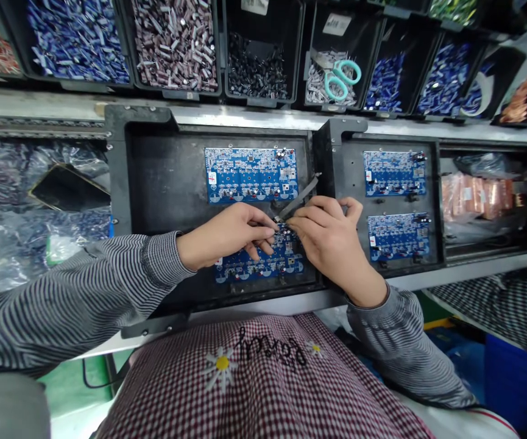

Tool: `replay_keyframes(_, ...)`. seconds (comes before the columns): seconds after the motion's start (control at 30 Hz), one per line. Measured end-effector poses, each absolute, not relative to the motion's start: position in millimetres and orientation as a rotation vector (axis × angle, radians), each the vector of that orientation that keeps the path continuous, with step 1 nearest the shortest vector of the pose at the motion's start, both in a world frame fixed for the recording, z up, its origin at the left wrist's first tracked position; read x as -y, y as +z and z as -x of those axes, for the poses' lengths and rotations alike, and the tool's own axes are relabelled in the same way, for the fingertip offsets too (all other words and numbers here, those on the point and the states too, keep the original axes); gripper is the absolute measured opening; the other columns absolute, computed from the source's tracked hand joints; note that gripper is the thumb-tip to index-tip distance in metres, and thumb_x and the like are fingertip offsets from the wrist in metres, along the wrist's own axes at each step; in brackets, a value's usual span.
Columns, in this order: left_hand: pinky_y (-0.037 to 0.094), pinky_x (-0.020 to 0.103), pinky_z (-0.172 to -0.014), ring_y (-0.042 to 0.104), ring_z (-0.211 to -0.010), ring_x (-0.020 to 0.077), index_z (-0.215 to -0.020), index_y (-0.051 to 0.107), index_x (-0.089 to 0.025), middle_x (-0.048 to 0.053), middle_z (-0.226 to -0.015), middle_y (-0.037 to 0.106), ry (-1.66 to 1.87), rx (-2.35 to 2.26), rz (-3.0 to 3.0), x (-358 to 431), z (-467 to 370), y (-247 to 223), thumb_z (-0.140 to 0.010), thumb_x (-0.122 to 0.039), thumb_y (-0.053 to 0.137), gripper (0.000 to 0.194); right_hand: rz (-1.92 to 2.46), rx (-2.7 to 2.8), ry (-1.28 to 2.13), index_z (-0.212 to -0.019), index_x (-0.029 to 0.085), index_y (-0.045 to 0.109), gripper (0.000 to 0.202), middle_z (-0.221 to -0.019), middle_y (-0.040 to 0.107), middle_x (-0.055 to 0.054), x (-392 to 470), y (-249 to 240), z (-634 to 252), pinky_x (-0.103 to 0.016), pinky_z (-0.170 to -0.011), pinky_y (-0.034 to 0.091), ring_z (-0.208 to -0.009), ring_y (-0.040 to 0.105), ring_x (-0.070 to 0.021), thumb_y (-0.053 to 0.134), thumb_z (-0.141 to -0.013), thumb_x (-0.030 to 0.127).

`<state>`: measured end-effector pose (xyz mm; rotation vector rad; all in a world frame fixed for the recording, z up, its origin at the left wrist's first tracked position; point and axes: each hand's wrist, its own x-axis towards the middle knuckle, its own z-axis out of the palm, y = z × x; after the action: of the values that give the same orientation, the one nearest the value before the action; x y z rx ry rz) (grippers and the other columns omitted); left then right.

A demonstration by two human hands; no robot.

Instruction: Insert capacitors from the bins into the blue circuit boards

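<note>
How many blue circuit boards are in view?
4. Left tray: upper board and lower board, partly covered by the left hand. Right tray: far board and near board. Others may be hidden.

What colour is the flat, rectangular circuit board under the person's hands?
The circuit board is blue with white markings, best seen in the head view.

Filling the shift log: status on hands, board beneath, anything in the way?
Left hand, right hand over lower blue rectangular circuit board, nearly meeting. Board in black rectangular tray, partly hidden. Flat grey strip slants close by, might obstruct.
</note>
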<state>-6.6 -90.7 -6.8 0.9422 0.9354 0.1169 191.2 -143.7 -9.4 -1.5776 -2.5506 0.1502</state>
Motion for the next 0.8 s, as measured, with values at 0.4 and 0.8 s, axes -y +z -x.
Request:
replay_keyframes(0.4,0.045,0.017,-0.052,0.061,-0.065,0.0091,-0.093,0.063,-0.005,0.006,-0.08,0.065,0.137,-0.906,-0.84,91,7,-5,-0.089,-0.013,0.055,0.012,1.654,2.273,0.26,-0.09,0.025,0.068,0.012,-0.09,0.072,0.001,150,-2,-186,-0.042,-0.086,0.028,-0.098,0.056,-0.0214,0.057,-0.087,0.023)
replay_keyframes(0.8,0.053,0.025,-0.067,0.068,-0.083,0.0183,-0.093,0.065,-0.005,0.013,-0.088,0.068,0.114,-0.811,-0.721,96,11,-9,-0.09,-0.02,0.055,0.018,1.719,2.257,0.173,-0.084,0.023,0.065,0.005,-0.089,0.071,0.001,164,-2,-189,-0.043,-0.087,0.028,-0.099,0.055,-0.023,0.061,-0.082,0.021)
